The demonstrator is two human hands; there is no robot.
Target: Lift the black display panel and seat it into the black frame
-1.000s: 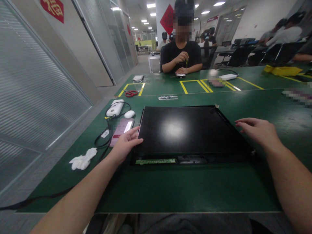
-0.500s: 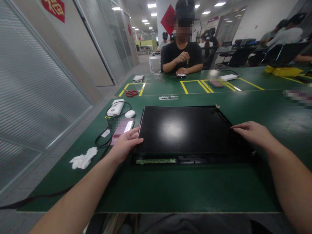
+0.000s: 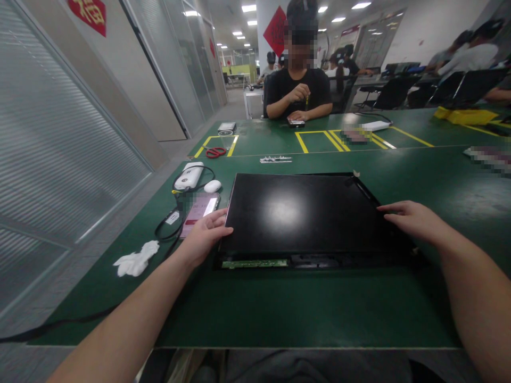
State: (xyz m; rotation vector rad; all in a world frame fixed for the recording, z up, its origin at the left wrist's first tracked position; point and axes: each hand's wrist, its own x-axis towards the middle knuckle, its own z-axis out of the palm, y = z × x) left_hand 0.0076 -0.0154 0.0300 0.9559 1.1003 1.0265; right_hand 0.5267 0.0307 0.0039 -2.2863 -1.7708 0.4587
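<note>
A black LCD screen panel (image 3: 275,215) lies on a slightly larger black frame (image 3: 371,197) on the table. Its surface is dark, with a bright reflection in the middle. A green circuit board strip (image 3: 254,263) shows along the frame's near side. My left hand (image 3: 205,234) grips the panel's left edge, thumb at the top and fingers along the side, their tips partly hidden. At the frame's right edge is my right hand (image 3: 413,221), its fingers stretched out and the thumb apart, fingertips touching the rim.
On the left are a phone (image 3: 199,213), a white power bank (image 3: 189,175) with a black cable, a white earbud case (image 3: 213,186) and crumpled white gloves or tissue (image 3: 136,259). Red-handled scissors (image 3: 215,152) and white strips (image 3: 275,159) lie beyond. A person (image 3: 298,96) sits opposite.
The panel's left side has shifted very slightly left with my left hand. My right thumb and index finger have parted a little at the frame's edge.
</note>
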